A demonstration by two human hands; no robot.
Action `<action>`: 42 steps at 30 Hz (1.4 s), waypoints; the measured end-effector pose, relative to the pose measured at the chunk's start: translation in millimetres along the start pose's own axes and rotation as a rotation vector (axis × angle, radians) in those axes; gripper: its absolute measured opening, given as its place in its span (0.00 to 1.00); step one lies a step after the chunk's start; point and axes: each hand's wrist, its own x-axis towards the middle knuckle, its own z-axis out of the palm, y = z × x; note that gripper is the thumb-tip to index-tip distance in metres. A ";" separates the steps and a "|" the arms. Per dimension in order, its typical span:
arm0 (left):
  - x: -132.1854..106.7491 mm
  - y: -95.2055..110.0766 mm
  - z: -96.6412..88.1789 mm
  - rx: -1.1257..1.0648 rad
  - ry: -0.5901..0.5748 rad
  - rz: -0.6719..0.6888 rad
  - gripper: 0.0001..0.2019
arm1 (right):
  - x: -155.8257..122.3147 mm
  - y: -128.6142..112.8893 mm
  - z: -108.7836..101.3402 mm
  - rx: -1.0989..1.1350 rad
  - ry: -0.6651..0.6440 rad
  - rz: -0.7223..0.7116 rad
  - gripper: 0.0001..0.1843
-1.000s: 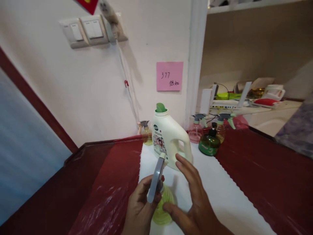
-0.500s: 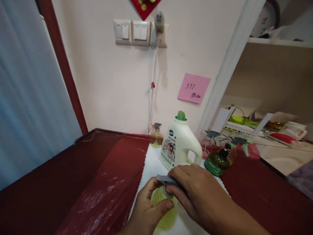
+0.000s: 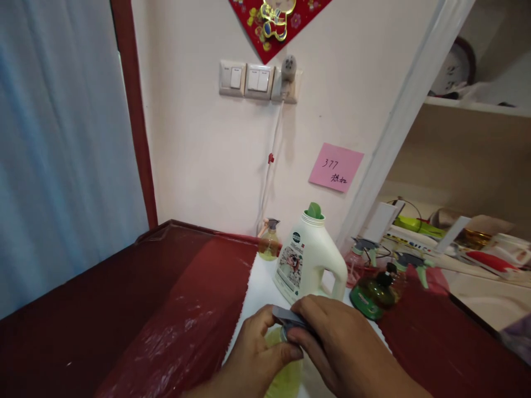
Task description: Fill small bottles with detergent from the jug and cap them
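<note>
My left hand (image 3: 263, 354) is wrapped around the neck and side of a clear spray bottle (image 3: 286, 378) holding yellow-green liquid. At its top, my right hand (image 3: 332, 337) grips the grey spray head (image 3: 288, 316), which sits at the bottle's neck. Whether the head is fully seated on the neck is hidden by my fingers. Just beyond my hands stands a pale-green detergent jug (image 3: 311, 260), uncapped, with a green spout in its mouth. The bottle's lower end runs out of the frame.
A small spray bottle (image 3: 269, 242) stands by the wall. Right of the jug are a green pump bottle (image 3: 373, 294) and a pink spray bottle (image 3: 355, 264). A white cloth (image 3: 257, 284) covers part of the red table (image 3: 182, 298). A cluttered shelf (image 3: 468, 243) is at right.
The camera view has tilted up, so the scene sits lower and more of the red wall decoration shows. Both hands stay on the spray bottle, with the grey head still gripped.
</note>
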 end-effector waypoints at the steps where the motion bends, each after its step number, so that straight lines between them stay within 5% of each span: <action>1: 1.9 1.0 -4.8 -0.024 -0.084 0.001 0.14 | 0.1 1.0 0.3 0.006 -0.010 -0.004 0.05; 3: 5.2 3.6 -12.6 -0.054 -0.212 -0.017 0.13 | 0.0 2.5 1.3 0.009 -0.031 0.010 0.04; 6: 7.5 5.5 -15.8 -0.039 -0.232 -0.049 0.15 | -0.6 3.3 3.0 0.011 -0.048 0.033 0.05; 10: 8.4 1.8 -4.3 -0.052 -0.053 -0.075 0.26 | -1.0 2.7 3.1 0.028 -0.060 0.057 0.06; 15: 7.4 2.9 7.0 0.085 0.114 -0.080 0.16 | 0.0 2.8 0.7 0.056 -0.089 0.085 0.06; 19: 8.4 7.2 -3.9 -0.023 -0.008 -0.063 0.13 | 2.1 2.2 -0.8 0.095 -0.126 0.107 0.04; 25: 17.6 17.0 -25.6 -0.078 -0.344 -0.123 0.11 | 4.8 -2.3 -3.4 0.077 -0.173 0.127 0.04; 31: 14.3 15.1 -15.3 -0.013 -0.211 -0.049 0.22 | 4.8 -5.4 -4.8 0.108 -0.158 0.147 0.02; 36: 13.4 11.8 2.5 0.072 -0.003 -0.095 0.16 | 5.3 -1.6 -1.8 0.133 -0.143 0.169 0.02; 39: 15.0 8.9 -2.4 0.006 -0.047 -0.136 0.17 | 3.6 1.9 0.7 0.139 -0.094 0.132 0.02; 42: 22.0 7.7 -17.2 -0.039 -0.223 -0.120 0.15 | 3.2 3.1 2.2 0.112 -0.054 0.105 0.02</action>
